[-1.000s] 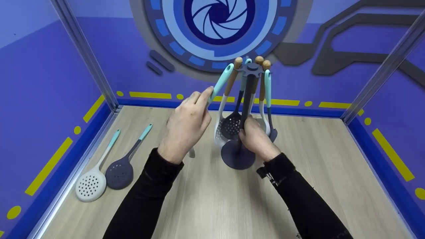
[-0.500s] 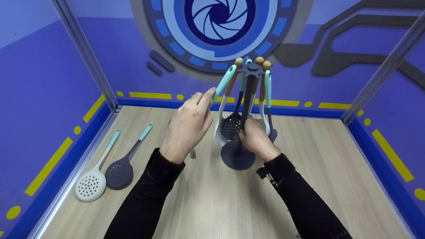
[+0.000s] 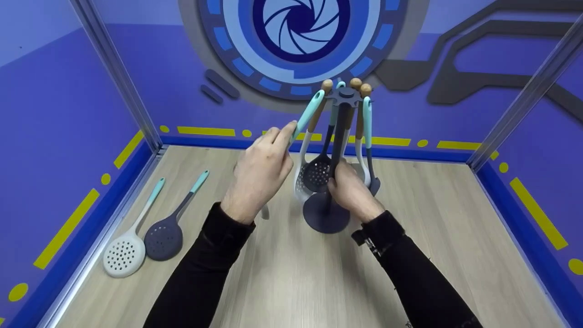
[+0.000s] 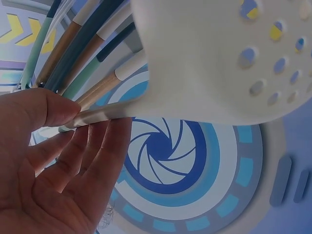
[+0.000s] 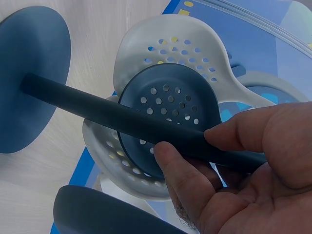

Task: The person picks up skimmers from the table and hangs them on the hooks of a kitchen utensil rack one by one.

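Observation:
My left hand [image 3: 262, 168] pinches a white-headed skimmer [image 4: 195, 63] by its shaft. The skimmer's teal handle [image 3: 310, 111] slants up toward the top of a dark utensil stand [image 3: 339, 136], just left of its notched crown. In the head view the hand and wrist hide most of the skimmer's head. My right hand [image 3: 353, 187] grips the stand's post low down, thumb and fingers around it in the right wrist view. Several utensils hang there, with wooden or teal handles. Among them are a dark perforated skimmer [image 5: 170, 92] and a white perforated one [image 5: 170, 31].
Two skimmers lie side by side at the table's left, one white [image 3: 124, 255] and one dark [image 3: 164, 239], both with teal handle ends. Blue-purple printed panels wall the wooden table [image 3: 300, 282] at the back and sides, with metal posts in the corners.
My left hand has shifted slightly right with the skimmer, mostly in the first half second, bringing its handle nearer the stand's crown. My right hand and the stand have stayed put.

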The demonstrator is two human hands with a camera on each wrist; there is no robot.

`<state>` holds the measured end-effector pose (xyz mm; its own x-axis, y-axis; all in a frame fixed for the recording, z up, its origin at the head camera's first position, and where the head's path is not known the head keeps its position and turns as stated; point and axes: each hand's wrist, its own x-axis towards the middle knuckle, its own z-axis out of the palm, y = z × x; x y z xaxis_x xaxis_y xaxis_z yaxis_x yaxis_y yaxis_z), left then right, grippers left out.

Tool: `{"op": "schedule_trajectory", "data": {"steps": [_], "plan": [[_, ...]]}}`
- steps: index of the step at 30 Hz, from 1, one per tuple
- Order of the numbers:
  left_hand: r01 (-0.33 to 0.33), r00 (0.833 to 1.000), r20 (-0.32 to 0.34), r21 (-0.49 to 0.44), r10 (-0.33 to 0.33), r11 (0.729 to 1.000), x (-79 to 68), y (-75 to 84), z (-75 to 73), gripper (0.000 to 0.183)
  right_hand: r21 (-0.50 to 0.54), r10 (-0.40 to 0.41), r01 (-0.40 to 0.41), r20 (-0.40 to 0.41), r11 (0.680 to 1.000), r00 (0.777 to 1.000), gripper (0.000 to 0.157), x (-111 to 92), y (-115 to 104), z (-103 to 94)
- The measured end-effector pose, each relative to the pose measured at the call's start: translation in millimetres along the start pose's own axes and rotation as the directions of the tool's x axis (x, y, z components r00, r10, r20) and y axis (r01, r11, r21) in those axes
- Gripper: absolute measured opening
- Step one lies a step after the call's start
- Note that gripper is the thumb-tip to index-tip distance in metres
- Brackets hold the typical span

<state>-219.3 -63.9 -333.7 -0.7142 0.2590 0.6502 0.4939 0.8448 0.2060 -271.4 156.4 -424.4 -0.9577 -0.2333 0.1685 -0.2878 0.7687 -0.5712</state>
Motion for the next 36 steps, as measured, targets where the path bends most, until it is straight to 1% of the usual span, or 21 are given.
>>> {"op": "schedule_trajectory", "data": {"steps": [5,14,21,27,32,36], "plan": [[-0.003,1.0,-0.004,0.002,0.003,1.0,-0.1,0.9,2.7,0.052,0.005,-0.007,0.007,0.0,1.0,1.0,0.033,-1,0,-0.2],[-0.007,1.0,0.012,0.063,0.006,0.998,0.3,3.5,4.5,0.052,0.023,-0.017,0.017,0.0,1.0,1.0,0.031,-1,0,-0.4],[-0.004,1.0,0.014,0.023,0.004,1.0,1.4,5.0,6.8,0.052,0.021,-0.017,0.017,0.0,1.0,1.0,0.032,0,1,-0.3],[-0.004,1.0,0.012,-0.008,0.004,1.0,2.0,5.0,9.6,0.053,0.0,-0.024,0.024,-0.005,1.0,1.0,0.033,1,0,-0.1],[-0.002,1.0,0.021,-0.02,0.003,1.0,2.0,4.5,12.3,0.053,-0.003,0.0,0.0,0.005,1.0,1.0,0.034,1,0,-0.2],[-0.014,1.0,0.024,-0.024,0.014,1.0,1.8,4.4,15.5,0.052,0.009,0.012,-0.012,0.009,1.0,1.0,0.034,1,0,-0.1]]}}
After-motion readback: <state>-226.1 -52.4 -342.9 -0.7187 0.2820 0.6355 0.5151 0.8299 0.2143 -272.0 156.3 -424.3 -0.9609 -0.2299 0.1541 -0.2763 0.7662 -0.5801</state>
